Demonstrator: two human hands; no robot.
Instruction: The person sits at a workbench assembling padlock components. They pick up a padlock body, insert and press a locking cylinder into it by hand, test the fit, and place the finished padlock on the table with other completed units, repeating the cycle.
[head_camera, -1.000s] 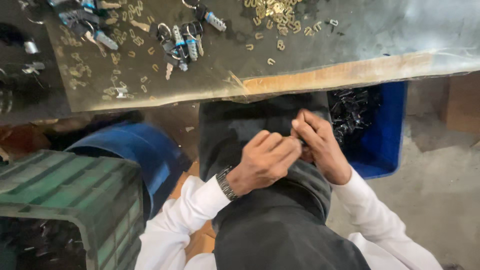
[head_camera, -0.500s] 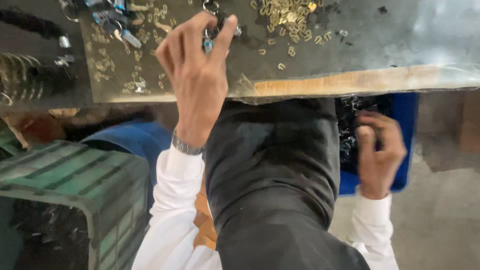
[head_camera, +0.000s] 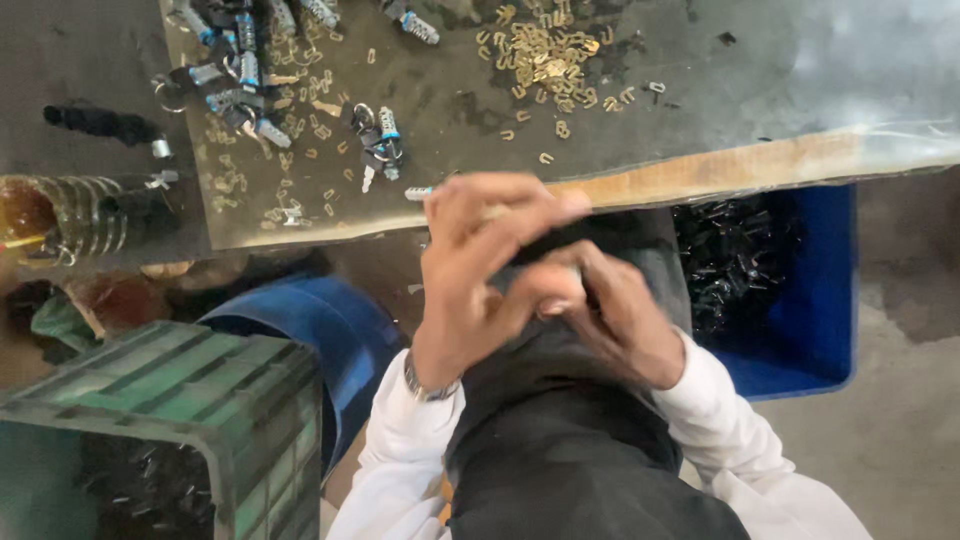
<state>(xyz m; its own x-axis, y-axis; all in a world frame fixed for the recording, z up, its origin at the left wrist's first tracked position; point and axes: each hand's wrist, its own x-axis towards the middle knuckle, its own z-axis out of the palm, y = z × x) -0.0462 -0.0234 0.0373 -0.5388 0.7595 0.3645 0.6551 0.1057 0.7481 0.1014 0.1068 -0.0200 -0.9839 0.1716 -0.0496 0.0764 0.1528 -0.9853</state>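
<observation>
Small metal part (head_camera: 420, 193), mostly hidden, is sticking out from fingers just below bench edge; details blurred.

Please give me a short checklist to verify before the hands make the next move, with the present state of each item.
1. Left hand and right hand are together over the lap: ok.
2. Part between the fingers is seen clearly: cannot tell, blurred.
3. Assembled key rings lie on the table: ok.
4. Pile of small brass clips is on the table: ok.
5. Blue bin holds dark parts: ok.
</observation>
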